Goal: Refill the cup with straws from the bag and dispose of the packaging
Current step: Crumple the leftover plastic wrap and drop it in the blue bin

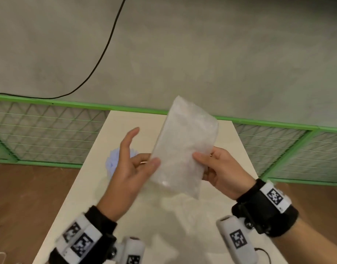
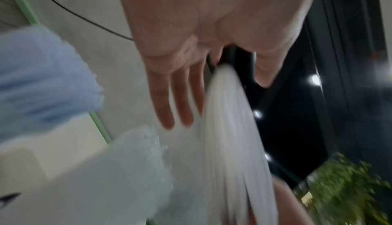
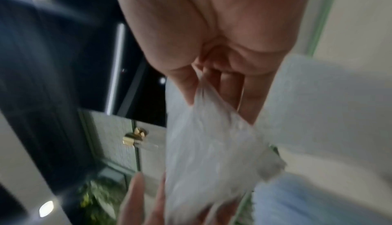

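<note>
A translucent white plastic bag (image 1: 182, 147) is held upright above the cream table (image 1: 163, 225). My right hand (image 1: 203, 161) pinches its right edge, thumb in front and fingers behind. My left hand (image 1: 142, 159) is at the bag's left edge with its fingers (image 2: 165, 108) straight and spread, and its thumb touches the front of the bag (image 2: 229, 136). The bag's contents cannot be made out. A pale blue cup (image 1: 112, 162) stands on the table behind the left hand. It shows as a blur in the left wrist view (image 2: 42, 77).
A green-framed mesh fence (image 1: 49, 134) runs behind the table on both sides. A black cable (image 1: 106, 44) hangs down the grey wall. Brown floor lies to the left and right of the table. Both wrist views are blurred.
</note>
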`<state>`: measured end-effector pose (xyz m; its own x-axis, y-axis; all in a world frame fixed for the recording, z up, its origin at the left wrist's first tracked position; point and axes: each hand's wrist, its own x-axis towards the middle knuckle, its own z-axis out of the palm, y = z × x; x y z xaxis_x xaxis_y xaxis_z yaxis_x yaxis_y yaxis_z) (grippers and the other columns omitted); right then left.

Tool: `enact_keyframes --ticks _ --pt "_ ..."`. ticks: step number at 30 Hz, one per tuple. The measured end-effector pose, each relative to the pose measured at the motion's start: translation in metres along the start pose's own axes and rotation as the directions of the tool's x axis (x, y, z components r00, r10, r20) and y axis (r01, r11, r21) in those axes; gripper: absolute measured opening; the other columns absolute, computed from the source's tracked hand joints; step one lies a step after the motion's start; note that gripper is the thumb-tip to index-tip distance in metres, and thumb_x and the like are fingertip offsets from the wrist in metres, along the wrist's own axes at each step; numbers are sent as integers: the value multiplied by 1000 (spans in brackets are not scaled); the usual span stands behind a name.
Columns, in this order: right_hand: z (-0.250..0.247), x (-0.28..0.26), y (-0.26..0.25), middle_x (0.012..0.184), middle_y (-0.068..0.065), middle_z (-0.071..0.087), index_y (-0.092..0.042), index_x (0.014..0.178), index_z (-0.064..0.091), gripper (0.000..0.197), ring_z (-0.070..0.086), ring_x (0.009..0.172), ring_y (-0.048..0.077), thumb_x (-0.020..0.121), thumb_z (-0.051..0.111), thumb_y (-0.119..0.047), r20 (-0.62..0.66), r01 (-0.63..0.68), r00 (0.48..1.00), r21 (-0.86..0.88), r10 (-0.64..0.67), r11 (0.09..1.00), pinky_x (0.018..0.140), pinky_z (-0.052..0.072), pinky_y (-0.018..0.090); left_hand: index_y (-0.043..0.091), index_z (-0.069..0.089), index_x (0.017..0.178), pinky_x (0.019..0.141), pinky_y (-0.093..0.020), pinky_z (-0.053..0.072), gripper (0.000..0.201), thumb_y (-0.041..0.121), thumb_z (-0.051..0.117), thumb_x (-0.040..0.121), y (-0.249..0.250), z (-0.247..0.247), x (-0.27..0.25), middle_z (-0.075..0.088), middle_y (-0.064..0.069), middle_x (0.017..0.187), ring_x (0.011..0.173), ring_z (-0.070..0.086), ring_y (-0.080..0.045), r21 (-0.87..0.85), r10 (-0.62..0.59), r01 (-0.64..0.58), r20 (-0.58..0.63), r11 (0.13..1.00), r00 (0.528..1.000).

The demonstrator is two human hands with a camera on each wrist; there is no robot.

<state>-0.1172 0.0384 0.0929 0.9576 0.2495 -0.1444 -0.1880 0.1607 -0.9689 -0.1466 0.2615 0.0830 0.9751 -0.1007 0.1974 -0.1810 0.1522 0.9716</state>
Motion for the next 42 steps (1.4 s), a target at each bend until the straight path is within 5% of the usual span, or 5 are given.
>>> enact_keyframes --ticks 7,13,27,35,42 --pt "-18 -4 -1 113 29 65 -18 109 73 33 56 97 43 77 77 -18 113 -42 992 -94 53 995 84 46 53 30 64 121 60 -31 57 39 8 58 89 8 -15 15 71 -28 88 71 69 -30 8 -232 236 224 972 947" --pt "-14 -7 -3 75 5 68 -12 71 76 20 56 67 27 63 58 -6 52 70 996 -18 -69 997 61 42 28 14 78 71 49 -19 49 54 -11 37 94 5 -6 10 73 -6 80 60 63 -14 -129 -253 278 186 952 950" --pt "-10 -11 0 96 20 66 -17 112 51 35 65 75 29 85 63 1 43 130 991 -55 -127 990 58 55 29 21 70 111 63 -9 40 23 14 61 90 -2 18 -3 64 21 65 54 51 0 48 -222 216 197 975 955" --pt "5 -4 19 90 -4 65 -28 106 50 31 61 76 10 94 49 -57 -355 -20 917 -491 -180 871 62 46 22 36 69 116 93 -51 54 51 10 83 74 -16 36 -1 69 10 119 96 69 -35 185 -227 199 144 962 963" --pt "-24 -5 51 80 17 65 -35 113 49 22 61 66 33 95 55 -45 -242 111 946 -383 -216 917 61 53 41 35 70 114 72 -20 55 50 4 79 76 -34 29 -2 70 18 113 62 58 -14 218 -238 199 169 955 957"
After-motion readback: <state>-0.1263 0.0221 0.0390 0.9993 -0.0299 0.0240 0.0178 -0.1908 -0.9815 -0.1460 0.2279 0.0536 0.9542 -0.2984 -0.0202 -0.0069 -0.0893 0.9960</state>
